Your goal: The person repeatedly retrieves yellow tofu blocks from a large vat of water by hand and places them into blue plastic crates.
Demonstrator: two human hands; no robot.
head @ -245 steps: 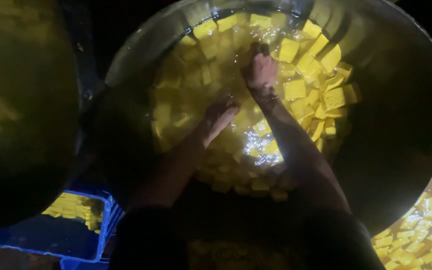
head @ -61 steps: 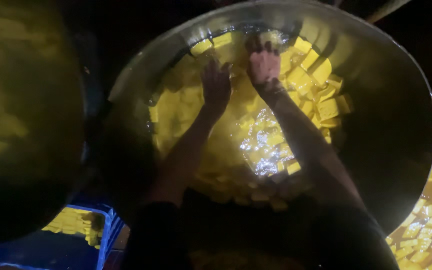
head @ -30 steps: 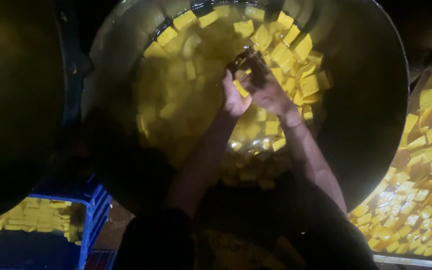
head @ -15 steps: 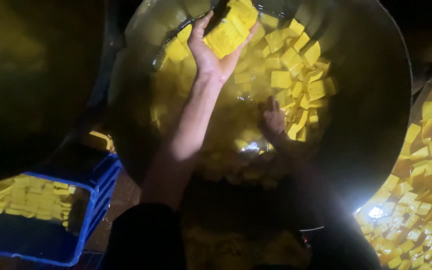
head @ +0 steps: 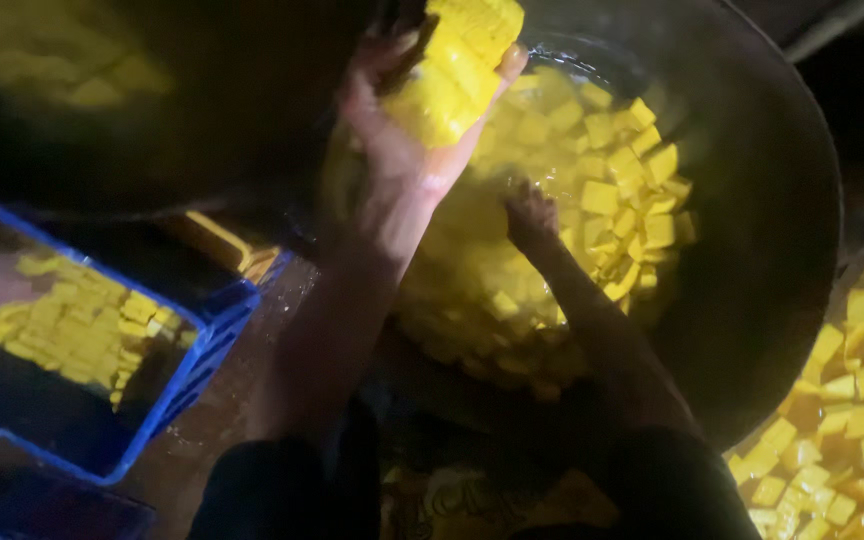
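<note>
My left hand [head: 392,130] is raised above the rim of a large metal basin [head: 782,230], palm up, holding a stack of yellow square pieces [head: 457,60]. Down in the basin's water, my right hand [head: 530,215] reaches among several floating yellow squares [head: 632,195]; I cannot tell whether its fingers hold any. Both forearms stretch out from my dark sleeves at the bottom of the view.
A blue plastic crate [head: 192,370] with yellow pieces [head: 72,320] stands at the left on a wet floor. A second dark basin [head: 102,90] sits at the upper left. More yellow squares [head: 852,400] lie in a container at the lower right.
My left hand has lifted a stack of yellow squares out of the water and carried it up and left. My right hand stays low in the basin. The view has swung toward the crate.
</note>
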